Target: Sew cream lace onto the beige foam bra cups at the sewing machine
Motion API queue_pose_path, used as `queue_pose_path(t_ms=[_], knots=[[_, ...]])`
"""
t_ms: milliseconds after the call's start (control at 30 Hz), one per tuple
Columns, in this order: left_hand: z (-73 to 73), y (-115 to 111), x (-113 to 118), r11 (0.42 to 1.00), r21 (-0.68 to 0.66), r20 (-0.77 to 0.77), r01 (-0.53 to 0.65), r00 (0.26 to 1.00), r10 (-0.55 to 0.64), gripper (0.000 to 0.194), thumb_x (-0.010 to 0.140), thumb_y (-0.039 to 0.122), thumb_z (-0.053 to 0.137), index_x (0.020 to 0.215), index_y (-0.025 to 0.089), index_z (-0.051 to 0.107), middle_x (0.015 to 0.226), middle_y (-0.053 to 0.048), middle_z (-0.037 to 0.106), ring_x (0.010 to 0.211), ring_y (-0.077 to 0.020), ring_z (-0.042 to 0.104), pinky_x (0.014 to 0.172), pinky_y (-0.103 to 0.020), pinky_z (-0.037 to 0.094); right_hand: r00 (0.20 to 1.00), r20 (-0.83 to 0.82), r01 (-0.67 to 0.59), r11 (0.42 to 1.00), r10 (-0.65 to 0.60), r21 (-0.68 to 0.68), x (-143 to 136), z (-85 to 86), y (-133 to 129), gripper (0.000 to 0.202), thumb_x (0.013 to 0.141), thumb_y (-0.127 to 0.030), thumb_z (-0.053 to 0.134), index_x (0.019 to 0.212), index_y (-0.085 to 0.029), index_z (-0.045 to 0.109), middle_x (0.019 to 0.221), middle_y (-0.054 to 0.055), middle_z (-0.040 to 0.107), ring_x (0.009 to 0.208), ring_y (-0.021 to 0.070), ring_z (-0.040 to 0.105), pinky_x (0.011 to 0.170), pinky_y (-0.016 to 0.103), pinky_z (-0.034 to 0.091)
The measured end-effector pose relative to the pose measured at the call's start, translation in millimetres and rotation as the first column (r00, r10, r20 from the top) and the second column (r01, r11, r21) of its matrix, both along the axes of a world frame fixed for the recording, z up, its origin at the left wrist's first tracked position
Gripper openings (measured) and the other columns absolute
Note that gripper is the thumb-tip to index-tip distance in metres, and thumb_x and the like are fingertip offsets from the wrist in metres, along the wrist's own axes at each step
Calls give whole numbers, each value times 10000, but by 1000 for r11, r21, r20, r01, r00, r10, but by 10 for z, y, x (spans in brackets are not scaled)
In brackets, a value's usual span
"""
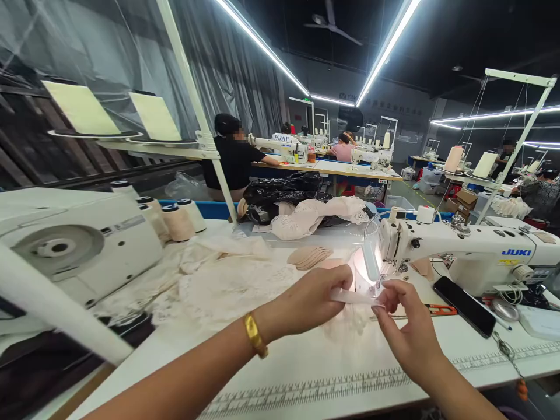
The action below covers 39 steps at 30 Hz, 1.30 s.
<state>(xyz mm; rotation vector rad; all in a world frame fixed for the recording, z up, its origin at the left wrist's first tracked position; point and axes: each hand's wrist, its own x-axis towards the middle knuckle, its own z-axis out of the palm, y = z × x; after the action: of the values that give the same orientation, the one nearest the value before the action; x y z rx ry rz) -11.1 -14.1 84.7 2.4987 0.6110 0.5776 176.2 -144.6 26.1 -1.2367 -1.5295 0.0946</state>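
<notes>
White and thin, a soft strip was held between two bare hands, just in front of the bright needle end of a white sewing machine. The left hand was curled up with its fingers bent, and it gripped one end of the strip. The right hand pinched the other end with its thumb and fingertips. A shiny gold band went around the left wrist.

The hands were over a white table with ruler marks along its near side. To the right of the right hand were a thing with orange handles and a black phone, which lay flat. The sewing machine had blue letters on it that said JUKI. Behind the left hand, flat tan pieces lay one over another like leaves. A big heap of cream lacy cloth was spread to the left of them. Fat cones of thread stood next to the heap, near another white machine. At the back of the table, pale pink lacy cloth lay by shiny black plastic.

Past the table, a person in a black top sat by another sewing machine. Long white lights shone up above.
</notes>
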Motion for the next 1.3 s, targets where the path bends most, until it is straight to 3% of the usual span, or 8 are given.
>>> queue_pose_path(t_ms=[100,200,300,367,500,667,1033,1300], knots=[[-148,34,-112,919,392,84,-33,996,0,184,855,86,500,731,222,502,632,12,514,599,-180,453,604,-314,295,998,59,-1,1000,3,-25,-23,-152,175,360,959,-162,544,1295,-278,486,967,22,670,707,164,577,716,313,497],[-368,-6,-119,825,557,-66,94,995,-69,177,903,81,522,793,218,540,718,-20,599,655,-208,520,661,-345,341,938,336,-46,989,91,-139,120,-359,353,281,948,-117,467,1151,-257,601,973,46,678,785,189,583,721,310,453],[-540,-58,39,814,518,-223,264,960,-170,154,883,101,628,820,212,541,791,-16,644,711,-216,572,676,-342,372,852,489,-65,965,186,-254,371,-481,483,211,937,-141,497,823,-248,638,804,9,636,740,182,537,658,281,385],[-622,-50,203,808,507,-241,300,950,-201,193,872,36,593,809,208,533,803,-16,639,726,-212,575,669,-334,376,840,494,-84,953,226,-293,527,-500,521,229,953,-185,526,758,-247,629,735,-10,612,696,170,512,627,272,368],[-816,58,451,805,535,-240,257,960,-146,245,772,-34,565,774,206,515,771,-24,596,659,-205,515,597,-330,330,803,518,-145,940,293,-308,728,-493,494,316,998,-135,431,979,-280,711,914,23,719,820,197,582,704,308,441],[-1032,127,451,806,559,-157,196,979,-129,225,837,-23,526,756,186,538,855,-50,606,750,-206,512,649,-327,362,771,563,-187,951,298,-247,816,-491,417,407,987,-59,417,1192,-280,691,1084,74,728,967,234,591,796,366,499],[-1071,103,510,837,525,-127,153,987,-100,219,974,112,524,765,178,536,807,-40,581,689,-183,451,632,-319,338,753,575,-166,938,320,-305,814,-424,401,350,934,-25,432,1063,-237,679,953,63,684,875,223,549,737,342,478],[-1029,88,533,831,524,-131,185,982,-136,212,965,81,507,777,169,552,839,-29,618,705,-176,489,675,-326,389,766,559,-198,944,318,-265,797,-436,397,342,925,5,451,1075,-216,664,977,62,691,884,217,555,746,340,487]])
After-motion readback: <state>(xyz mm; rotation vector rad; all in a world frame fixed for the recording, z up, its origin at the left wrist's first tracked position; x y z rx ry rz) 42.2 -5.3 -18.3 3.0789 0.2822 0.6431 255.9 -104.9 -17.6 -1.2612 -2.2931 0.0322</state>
